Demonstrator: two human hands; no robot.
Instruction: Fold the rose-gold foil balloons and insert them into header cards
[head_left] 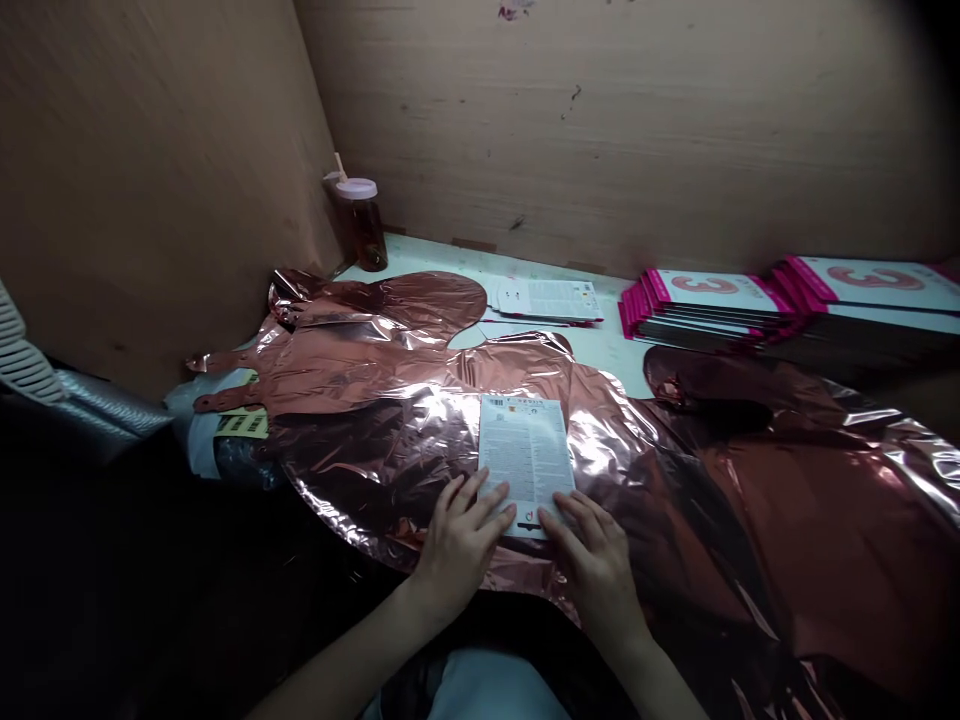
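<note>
A white printed card point(525, 455), covered in small text, lies flat on a shiny rose-gold foil balloon point(375, 460). My left hand point(465, 535) rests over the card's lower left side, its fingers stretched out and apart. On the lower right corner lies my right hand point(592, 545), thumb and fingers extended along the edge. Neither hand is wrapped round anything. More foil of the same colour spreads under and around both hands, with flat deflated shapes overlapping on the left. Any folds beneath the card are hidden.
Behind the foil, a small pile of printed cards point(551, 300) sits on the white tabletop point(442, 255). Stacks of pink-edged packets point(712, 290) marked 3 stand right. A lidded cup point(365, 225) with a straw is in the back left corner, between wooden panels point(600, 130).
</note>
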